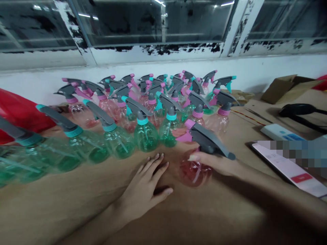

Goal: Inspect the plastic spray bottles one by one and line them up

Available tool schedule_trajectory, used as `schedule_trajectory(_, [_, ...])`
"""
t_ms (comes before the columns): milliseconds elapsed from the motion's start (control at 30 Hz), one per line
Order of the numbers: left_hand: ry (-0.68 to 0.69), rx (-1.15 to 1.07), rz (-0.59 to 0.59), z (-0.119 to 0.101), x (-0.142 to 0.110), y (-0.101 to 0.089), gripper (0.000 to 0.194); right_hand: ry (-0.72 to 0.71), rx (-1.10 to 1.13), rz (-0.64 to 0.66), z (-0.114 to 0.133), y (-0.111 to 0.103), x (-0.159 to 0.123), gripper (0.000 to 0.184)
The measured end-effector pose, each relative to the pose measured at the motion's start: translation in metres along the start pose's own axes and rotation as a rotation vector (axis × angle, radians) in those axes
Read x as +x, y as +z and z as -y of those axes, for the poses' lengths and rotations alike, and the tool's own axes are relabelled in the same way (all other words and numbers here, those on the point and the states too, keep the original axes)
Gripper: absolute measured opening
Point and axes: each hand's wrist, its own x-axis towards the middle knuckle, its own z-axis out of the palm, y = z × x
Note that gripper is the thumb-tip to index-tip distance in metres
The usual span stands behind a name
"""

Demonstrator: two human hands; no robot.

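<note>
My right hand is wrapped round a pink spray bottle with a grey and pink trigger head. It stands upright or nearly so, at or just over the brown tabletop. My left hand lies flat on the table to the left of it, fingers spread, holding nothing. Just beyond my left fingertips stands a front row of green spray bottles with teal collars, running off to the left edge. Behind them several pink spray bottles and more green ones stand crowded together.
On the right lie a phone with a lit screen, a white and blue box and a black strap-like object. An open cardboard box sits at the back right. Red material lies at the left, and a white wall with windows rises behind.
</note>
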Motion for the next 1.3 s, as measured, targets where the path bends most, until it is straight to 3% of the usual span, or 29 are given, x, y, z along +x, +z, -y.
schedule_trajectory(200, [0.009, 0.028, -0.02, -0.002, 0.003, 0.0, 0.058, -0.016, 0.001, -0.013, -0.004, -0.008, -0.005, 0.027])
schedule_trajectory(367, [-0.01, 0.059, -0.043, -0.007, 0.005, 0.001, 0.052, -0.11, -0.235, -0.07, -0.004, -0.007, -0.014, 0.038])
schedule_trajectory(567, [0.009, 0.073, -0.078, -0.019, 0.014, 0.005, 0.044, -0.073, -0.307, -0.088, 0.002, -0.019, -0.041, 0.035])
schedule_trajectory(733, [0.079, 0.059, -0.064, -0.04, 0.027, 0.007, 0.038, 0.096, -0.368, -0.179, -0.008, -0.055, -0.069, 0.034])
schedule_trajectory(900, [0.133, 0.013, -0.078, -0.059, 0.044, 0.012, 0.039, 0.139, -0.335, -0.394, -0.029, -0.1, -0.083, 0.034])
schedule_trajectory(1033, [0.178, -0.013, -0.087, -0.069, 0.059, 0.016, 0.039, 0.103, -0.241, -0.519, -0.043, -0.13, -0.068, 0.037])
schedule_trajectory(1300, [0.208, -0.083, -0.075, -0.082, 0.086, 0.024, 0.037, 0.087, -0.412, -0.621, -0.074, -0.175, -0.014, 0.033])
